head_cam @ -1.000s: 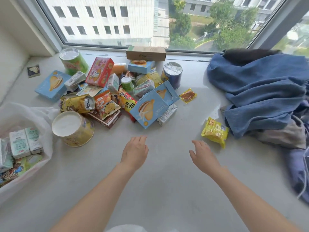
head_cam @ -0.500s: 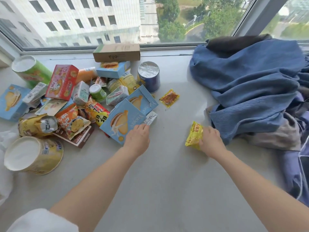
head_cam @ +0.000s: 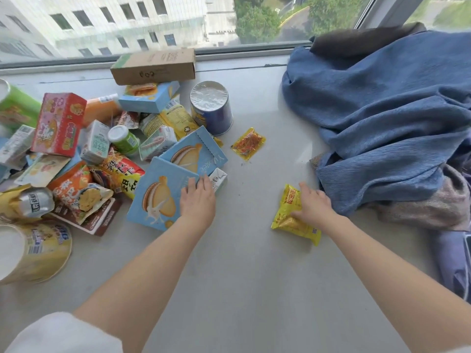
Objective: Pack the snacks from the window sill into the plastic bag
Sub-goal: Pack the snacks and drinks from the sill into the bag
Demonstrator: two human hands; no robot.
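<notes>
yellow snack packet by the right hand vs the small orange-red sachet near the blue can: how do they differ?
The yellow snack packet is larger and puffy; the orange-red sachet is smaller and lies flat. The right hand has a grip on the packet's edge; the sachet lies untouched, apart from both hands. The packet is plain yellow with red print; the sachet has a yellow border round a reddish middle. Both lie on the sill, outside the main pile.

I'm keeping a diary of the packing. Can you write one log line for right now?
left hand: on blue biscuit box | right hand: gripping yellow snack packet | plastic bag: out of view | step: picking up
</notes>
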